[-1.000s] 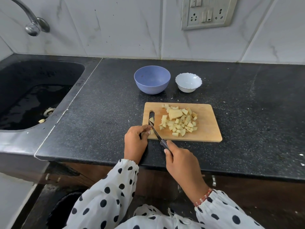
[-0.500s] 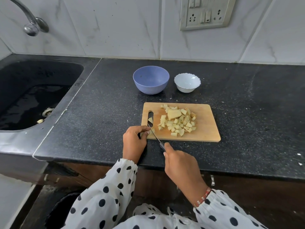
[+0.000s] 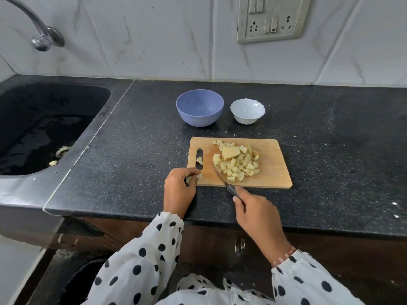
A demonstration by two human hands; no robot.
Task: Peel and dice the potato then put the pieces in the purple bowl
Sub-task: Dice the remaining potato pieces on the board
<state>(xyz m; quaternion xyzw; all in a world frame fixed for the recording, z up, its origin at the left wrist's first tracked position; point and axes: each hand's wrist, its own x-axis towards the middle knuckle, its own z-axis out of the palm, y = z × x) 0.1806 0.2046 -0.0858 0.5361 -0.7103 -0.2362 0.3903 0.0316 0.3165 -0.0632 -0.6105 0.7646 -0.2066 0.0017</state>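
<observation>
- I see the board (image 3: 273, 172) lying flat on the dark tabletop (image 3: 330, 150), near its front edge, long side facing me.
- The dice (image 3: 236, 164) sit heaped on the middle of the board; one larger uncut chunk (image 3: 230, 152) rests on the far side of the heap.
- One loose piece (image 3: 199, 160) lies in the board's handle slot at the left end.
- Left hand (image 3: 179, 190): the grip is curled at the board's near-left corner, fingertips pinching a small potato bit (image 3: 200, 176). A pale patch also shows inside the curled fingers; I cannot tell what it is.
- Right hand (image 3: 257, 213): the grip is closed round the dark handle of the knife (image 3: 220, 176), forefinger laid along the top.
- The blade runs from the board's front edge up and left, its tip just beside the near-left side of the heap. I cannot tell whether the edge touches the board.
- The purple bowl (image 3: 200, 110) stands upright behind the board, well apart from it; no potato shows inside.
- A white bowl (image 3: 247, 111) with a scalloped rim stands just right of the purple one, not touching it.
- The sink (image 3: 44, 128) lies left of the tabletop, with a small pale scrap (image 3: 52, 163) near its drain and the tap (image 3: 41, 38) above.
- A socket plate (image 3: 272, 18) is fixed to the tiled wall behind.
- Both sleeves (image 3: 143, 260) are white with black dots.
</observation>
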